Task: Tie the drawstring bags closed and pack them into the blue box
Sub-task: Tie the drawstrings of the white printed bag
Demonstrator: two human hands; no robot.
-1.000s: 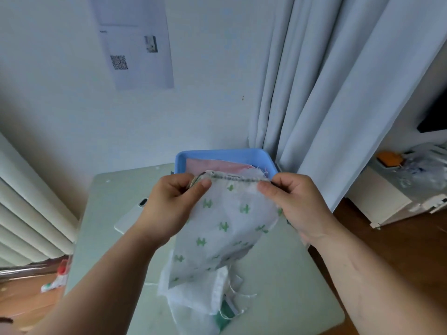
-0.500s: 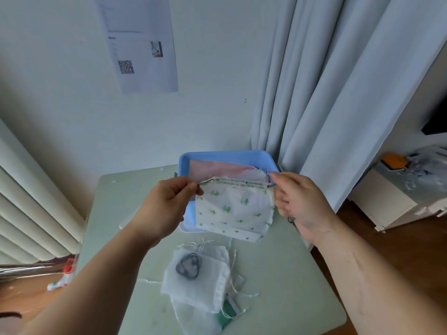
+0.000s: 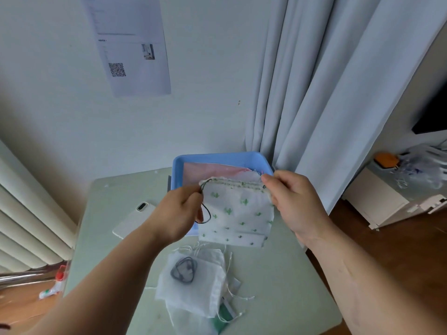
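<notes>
Head camera, centre of the frame: a cactus-print drawstring bag (image 3: 238, 213) is held in the air just in front of the blue box (image 3: 219, 158), above the pale green table (image 3: 278, 274). Its gathered mouth is at the top, the hem running left to right, and the body hangs down with the bottom edge toward the lower frame. The left hand (image 3: 179, 213) has its fingers curled, pinching the dark drawstring (image 3: 206, 210) that loops out at the bag's upper left corner. The right hand (image 3: 294, 201) pinches the upper right corner of the hem. A pink bag (image 3: 205, 169) lies in the box. White mesh bags (image 3: 193, 291) are piled at lower centre, and a white phone (image 3: 134, 220) lies to the left.
</notes>
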